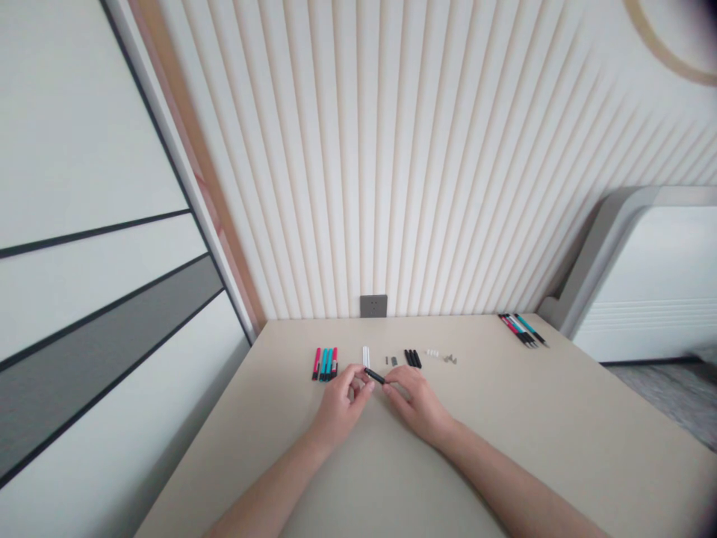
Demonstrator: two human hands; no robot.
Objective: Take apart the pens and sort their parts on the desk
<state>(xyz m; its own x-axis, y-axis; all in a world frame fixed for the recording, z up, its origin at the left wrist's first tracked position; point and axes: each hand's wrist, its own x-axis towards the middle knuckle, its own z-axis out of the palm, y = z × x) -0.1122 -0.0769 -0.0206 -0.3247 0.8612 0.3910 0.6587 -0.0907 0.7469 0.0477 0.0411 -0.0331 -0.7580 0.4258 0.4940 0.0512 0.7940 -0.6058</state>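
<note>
While each grip (pixel 340 394) (pixel 419 397) pinches narrowly, black barrel (pixel 375 376)

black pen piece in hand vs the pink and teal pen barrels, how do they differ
The black pen piece is held between left hand and right hand; the pink and teal pen barrels lie on the table. The piece looks black; the barrels are coloured with black ends. Both are slim.

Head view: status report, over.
Left hand and right hand gripping black part. Part slants between them. White rods just beyond; no obstruction seen.
</note>
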